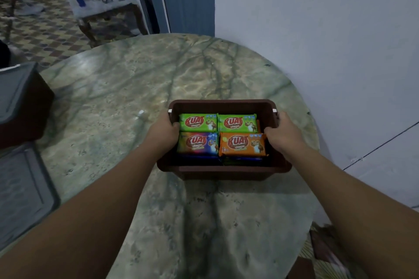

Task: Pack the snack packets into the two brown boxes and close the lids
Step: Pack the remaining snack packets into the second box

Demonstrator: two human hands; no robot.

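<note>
An open brown box stands on the round marble table, filled with snack packets: two green ones at the back, a multicoloured one front left and an orange one front right, with more packets underneath. My left hand grips the box's left rim, thumb inside. On the right rim sits my right hand, gripping in the same way. A second brown box with a grey lid on top sits at the table's left edge.
Another grey lid lies flat at the table's near left edge. A white wall runs close along the table's right side. Beyond the table are a patterned tile floor and a small side table holding a blue bottle.
</note>
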